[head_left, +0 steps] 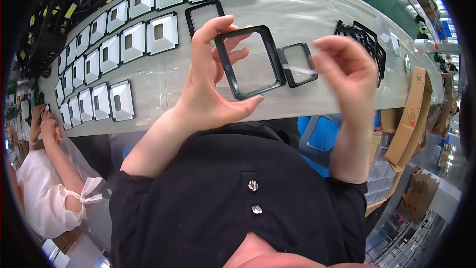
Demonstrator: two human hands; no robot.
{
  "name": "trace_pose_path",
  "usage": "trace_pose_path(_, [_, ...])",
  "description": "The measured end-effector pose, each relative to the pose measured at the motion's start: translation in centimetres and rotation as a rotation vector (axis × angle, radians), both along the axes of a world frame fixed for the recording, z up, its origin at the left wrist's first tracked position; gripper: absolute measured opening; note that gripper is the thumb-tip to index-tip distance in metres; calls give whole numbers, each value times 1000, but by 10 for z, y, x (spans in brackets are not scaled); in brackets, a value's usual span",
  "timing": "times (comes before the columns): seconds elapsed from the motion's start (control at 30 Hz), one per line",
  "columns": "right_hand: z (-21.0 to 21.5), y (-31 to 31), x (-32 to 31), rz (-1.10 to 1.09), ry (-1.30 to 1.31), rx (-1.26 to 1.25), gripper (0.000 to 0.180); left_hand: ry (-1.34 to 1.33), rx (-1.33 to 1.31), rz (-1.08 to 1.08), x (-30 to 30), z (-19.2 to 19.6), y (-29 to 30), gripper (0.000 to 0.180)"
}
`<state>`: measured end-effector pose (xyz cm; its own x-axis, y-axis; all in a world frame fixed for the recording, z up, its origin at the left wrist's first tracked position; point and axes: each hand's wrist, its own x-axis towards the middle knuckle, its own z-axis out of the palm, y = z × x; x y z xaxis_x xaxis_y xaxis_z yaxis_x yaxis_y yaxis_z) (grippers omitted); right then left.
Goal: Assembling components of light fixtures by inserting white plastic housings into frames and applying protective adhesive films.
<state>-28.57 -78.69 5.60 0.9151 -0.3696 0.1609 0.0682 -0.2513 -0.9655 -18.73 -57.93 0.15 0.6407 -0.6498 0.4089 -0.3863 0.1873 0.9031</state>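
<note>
Here, a black rectangular frame point(249, 62) is pinched by the left hand point(213, 84) above the desk point(317, 10), thumb below, fingers on top. A clear film strip point(302, 69) is pinched by the right hand point(347, 72) beside a smaller frame point(297, 64). The film is best peeled slowly, edges kept untouched. The frame's long axis is held nearly upright, tilted slightly left, its opening facing the camera.
</note>
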Motion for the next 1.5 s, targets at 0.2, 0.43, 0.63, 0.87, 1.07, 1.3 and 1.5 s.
trace_pose_path(0.2, [5, 79, 14, 37, -145, -865, 27, -189, -154, 68, 1, -15, 0, 105])
trace_pose_path(0.43, [-6, 54, 39, -87, -92, -609, 47, -133, -89, 47, 6, -8, 18, 117])
trace_pose_path(0.63, [-15, 52, 41, 306, 246, 525, 48, -232, -114, 25, 8, -10, 23, 116])
trace_pose_path(0.87, [-12, 47, 38, 345, 182, 755, 49, -323, -113, 77, 6, -5, 17, 116])
trace_pose_path(1.07, [-15, 63, 30, 311, 243, 915, 53, -303, -61, 85, 4, -5, 17, 118])
trace_pose_path(1.3, [-19, 64, 26, 234, 150, 799, 52, -306, -79, 89, 2, -2, 17, 118])
trace_pose_path(1.5, [-20, 65, 26, 254, 158, 865, 53, -305, -72, 93, 2, -2, 19, 117])
